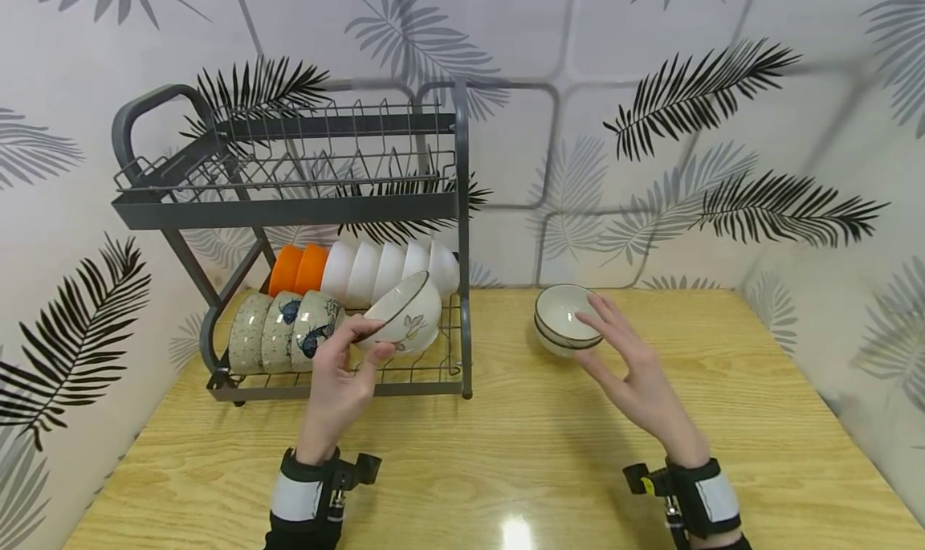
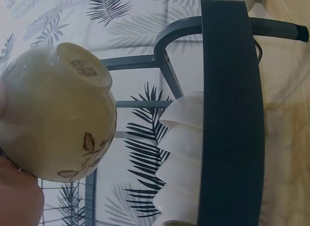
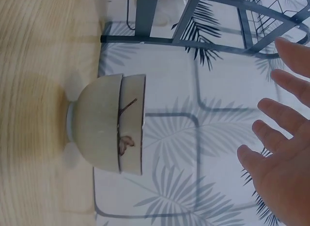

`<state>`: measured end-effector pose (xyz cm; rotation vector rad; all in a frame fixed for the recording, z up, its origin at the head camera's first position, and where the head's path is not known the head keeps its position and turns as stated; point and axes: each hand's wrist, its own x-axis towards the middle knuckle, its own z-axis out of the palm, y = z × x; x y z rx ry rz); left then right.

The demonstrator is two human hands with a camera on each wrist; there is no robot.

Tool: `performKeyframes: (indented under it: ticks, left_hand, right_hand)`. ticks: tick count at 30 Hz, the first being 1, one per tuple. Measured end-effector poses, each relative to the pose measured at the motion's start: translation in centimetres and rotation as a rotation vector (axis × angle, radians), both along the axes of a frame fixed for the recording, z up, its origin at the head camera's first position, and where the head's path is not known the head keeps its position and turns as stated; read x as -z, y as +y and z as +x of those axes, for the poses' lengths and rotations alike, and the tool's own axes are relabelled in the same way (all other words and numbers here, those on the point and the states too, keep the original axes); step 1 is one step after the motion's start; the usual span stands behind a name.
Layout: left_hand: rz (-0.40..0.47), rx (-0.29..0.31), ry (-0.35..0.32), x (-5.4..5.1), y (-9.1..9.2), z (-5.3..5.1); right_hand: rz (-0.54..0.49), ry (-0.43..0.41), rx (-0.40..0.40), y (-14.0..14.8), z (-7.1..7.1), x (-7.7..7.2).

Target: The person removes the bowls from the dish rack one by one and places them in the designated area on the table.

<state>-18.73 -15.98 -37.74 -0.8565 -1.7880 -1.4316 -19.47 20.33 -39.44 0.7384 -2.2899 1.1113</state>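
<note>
My left hand (image 1: 345, 381) pinches the rim of a white bowl (image 1: 415, 321) with a dark edge and a flower print. The bowl is tilted on its side at the front right of the rack's lower tier; in the left wrist view its foot ring (image 2: 85, 66) shows. Whether it touches the wires I cannot tell. My right hand (image 1: 639, 373) has its fingers spread beside two nested bowls (image 1: 566, 317) on the table. In the right wrist view the fingers (image 3: 281, 114) are apart from these bowls (image 3: 99, 124), which stand upright.
The grey two-tier dish rack (image 1: 289, 210) stands at the left against the patterned wall. Its lower tier holds orange bowls (image 1: 299, 269), several white bowls (image 1: 379, 270) behind, and speckled bowls (image 1: 278, 333) in front. The wooden table (image 1: 520, 446) extends to the right.
</note>
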Motion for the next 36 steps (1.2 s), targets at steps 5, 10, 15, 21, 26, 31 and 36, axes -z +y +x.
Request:
performKeyframes:
  ticks: [5, 10, 15, 21, 26, 31, 36]
  left_hand:
    - [-0.164, -0.023, 0.076, -0.5, 0.5, 0.4]
    - [-0.296, -0.041, 0.153, -0.9, 1.6, 1.0]
    - [-0.399, -0.053, 0.232, -1.3, 2.7, 1.5]
    - [-0.494, -0.044, 0.271, -1.6, 3.8, 2.1]
    - [-0.562, -0.056, 0.31, -1.6, 4.6, 2.5]
    - [-0.596, -0.044, 0.33, -1.5, 5.1, 2.6]
    - [-0.636, -0.026, 0.298, -1.4, 5.6, 2.8]
  right_hand:
    - [0.01, 0.097, -0.053, -0.9, 0.4, -0.5]
    - [0.022, 0.143, -0.104, -2.2, 0.9, -0.8]
    - [0.015, 0.168, -0.166, -3.6, 1.7, -1.3]
    - [-0.013, 0.257, -0.256, -5.1, 2.2, -1.6]
    - [-0.002, 0.332, -0.294, -6.0, 2.4, -1.6]
    - [0.014, 0.396, -0.332, -6.5, 2.4, -1.6]
    - [0.062, 0.449, -0.335, -6.7, 2.4, -1.4]
